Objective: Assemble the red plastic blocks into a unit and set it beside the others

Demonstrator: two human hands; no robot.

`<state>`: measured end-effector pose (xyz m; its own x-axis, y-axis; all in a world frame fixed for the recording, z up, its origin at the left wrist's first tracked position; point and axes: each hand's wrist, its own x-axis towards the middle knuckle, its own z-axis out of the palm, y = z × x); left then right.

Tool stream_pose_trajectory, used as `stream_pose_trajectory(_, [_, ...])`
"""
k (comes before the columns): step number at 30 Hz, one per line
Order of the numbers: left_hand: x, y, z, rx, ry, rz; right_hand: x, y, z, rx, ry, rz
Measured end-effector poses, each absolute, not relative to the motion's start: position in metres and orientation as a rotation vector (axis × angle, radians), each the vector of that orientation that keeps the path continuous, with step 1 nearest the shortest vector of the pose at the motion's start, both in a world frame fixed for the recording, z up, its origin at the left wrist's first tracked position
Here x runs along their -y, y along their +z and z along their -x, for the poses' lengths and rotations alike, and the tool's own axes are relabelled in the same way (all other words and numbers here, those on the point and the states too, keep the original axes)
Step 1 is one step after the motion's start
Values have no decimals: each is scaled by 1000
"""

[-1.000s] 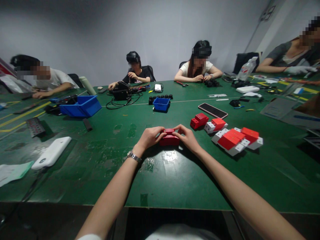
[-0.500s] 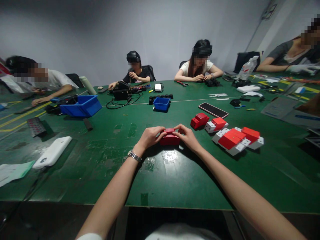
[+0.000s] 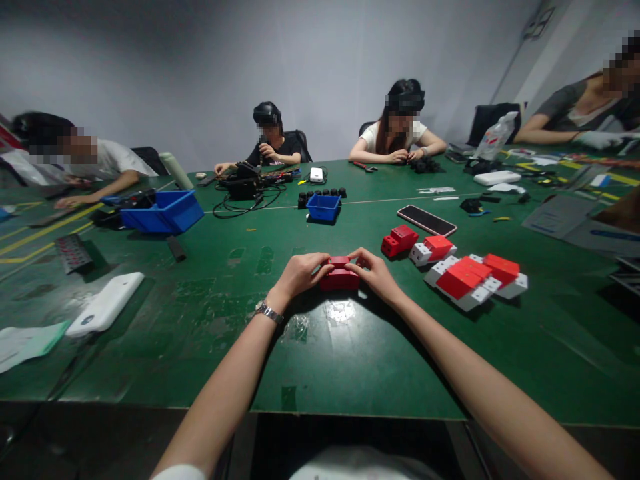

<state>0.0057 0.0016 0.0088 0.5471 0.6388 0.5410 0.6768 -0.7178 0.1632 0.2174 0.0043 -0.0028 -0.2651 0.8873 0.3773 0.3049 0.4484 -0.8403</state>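
Note:
A red stepped plastic module (image 3: 339,280), shaped like a circuit breaker housing, sits on the green table in front of me. My left hand (image 3: 303,273) grips its left end, thumb and fingers pinched near the raised upper part. At the opposite end, my right hand (image 3: 373,272) holds it the same way with curled fingers. The hands hide both ends of the module. To the right of my right hand is another red module (image 3: 399,241). Beside that lie several red-and-white modules (image 3: 463,280), some side by side.
A small blue bin (image 3: 323,208) stands ahead of my hands, and larger blue bins (image 3: 163,212) are at left. A phone (image 3: 427,220) lies behind the modules. A white power bank (image 3: 106,303) is on the left. Co-workers sit around the far side, near pliers (image 3: 366,167) and cables.
My hands and the red module keep the same position. At far left, a co-worker's hand has shifted slightly left.

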Motion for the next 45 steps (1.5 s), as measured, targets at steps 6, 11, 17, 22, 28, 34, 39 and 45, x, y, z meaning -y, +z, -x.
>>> stream_pose_trajectory(6, [-2, 8, -5, 1137, -907, 2707, -6, -4, -218, 1797, 822, 1010])
stream_pose_trajectory(11, [-2, 9, -5, 1132, -891, 2705, -5, -2, -218, 1789, 834, 1012])
stream_pose_trajectory(17, [-2, 9, -5, 1134, -876, 2696, -5, -1, -218, 1793, 847, 1011])
stream_pose_trajectory(22, [-2, 8, -5, 1134, -881, 2685, -5, -3, -218, 1787, 846, 1016])
stream_pose_trajectory(28, [-2, 9, -5, 1145, -881, 2698, -2, -2, -216, 1782, 825, 1029])
stream_pose_trajectory(34, [-2, 8, -6, 1164, -902, 2706, -1, 0, -215, 1778, 820, 1023])
stream_pose_trajectory(39, [-2, 8, -6, 1169, -902, 2705, -1, 1, -215, 1774, 813, 1022])
stream_pose_trajectory(45, [-1, 9, -6, 1163, -894, 2709, 0, 0, -215, 1782, 827, 981])
